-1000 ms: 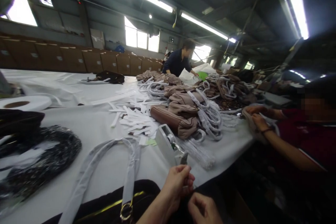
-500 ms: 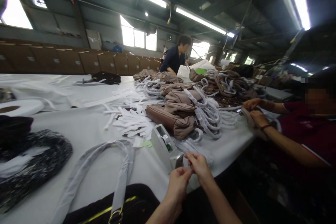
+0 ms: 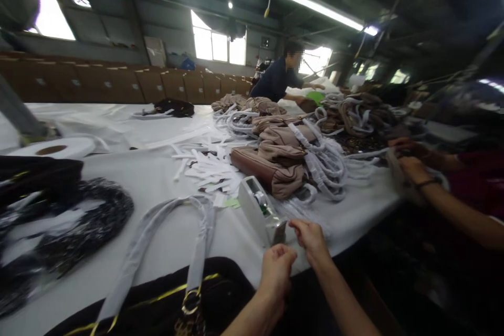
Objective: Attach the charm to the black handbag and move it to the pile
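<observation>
A pale tape dispenser (image 3: 256,209) stands on the table with its cutting end toward me. My right hand (image 3: 313,240) is right beside that end, thumb and fingers pinched. Closer to me, my left hand (image 3: 276,266) also pinches, a little below and left of the right. Whatever is between the fingertips is too small to make out. Left of my left forearm lies a black bag (image 3: 157,299) with yellow edging and a gold ring. Its handle (image 3: 203,236), wrapped in pale material, loops up across the table.
Beige-brown bags (image 3: 271,163) with wrapped handles are heaped behind the dispenser. White strips (image 3: 212,168) lie scattered left of them. A white roll (image 3: 74,147) and dark bags in clear plastic sit at left. One person's hands (image 3: 411,163) work at right; another person leans over behind.
My hands, close together before, have moved apart, the left lower than the right. The view has turned left, so the scene sits farther right. The person behind has an arm stretched over the pile.
</observation>
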### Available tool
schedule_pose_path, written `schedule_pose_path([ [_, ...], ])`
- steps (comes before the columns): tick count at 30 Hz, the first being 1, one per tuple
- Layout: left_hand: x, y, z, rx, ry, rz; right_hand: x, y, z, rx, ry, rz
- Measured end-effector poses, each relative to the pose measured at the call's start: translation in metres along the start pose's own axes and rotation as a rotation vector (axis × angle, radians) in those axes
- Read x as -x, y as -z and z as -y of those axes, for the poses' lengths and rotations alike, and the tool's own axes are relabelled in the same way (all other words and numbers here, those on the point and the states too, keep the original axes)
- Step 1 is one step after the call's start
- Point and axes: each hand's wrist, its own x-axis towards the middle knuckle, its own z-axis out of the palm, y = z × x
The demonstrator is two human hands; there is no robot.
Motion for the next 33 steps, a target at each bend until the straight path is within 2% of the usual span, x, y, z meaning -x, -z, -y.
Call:
schedule_pose_path([
  [4, 0.005, 0.0, 0.015, 0.061, -0.031, 0.098, -0.011, 0.009, 0.01, -0.069, 0.018, -0.039],
  [10, -0.006, 0.007, 0.031, 0.057, -0.039, 0.076, -0.006, 0.028, 0.007, -0.031, -0.082, 0.0],
  [13, -0.01, 0.011, 0.031, 0.019, -0.039, 0.093, 0.004, 0.033, 0.0, 0.033, -0.181, 0.067],
  [15, -0.01, 0.011, 0.029, -0.023, -0.038, 0.12, 0.008, 0.033, -0.002, 0.063, -0.193, 0.161],
  [18, -0.011, 0.01, 0.024, -0.105, -0.039, 0.142, 0.009, 0.031, -0.003, 0.025, -0.103, 0.294],
  [21, -0.016, 0.005, 0.017, -0.182, -0.053, 0.121, 0.003, 0.025, 0.001, -0.04, -0.057, 0.335],
  [28, -0.033, -0.007, -0.009, -0.19, -0.123, 0.098, -0.02, 0.004, 0.02, -0.218, -0.149, 0.317],
  [33, -0.023, -0.012, -0.001, -0.172, -0.159, 0.136, -0.035, -0.005, 0.028, -0.3, -0.112, 0.198],
])
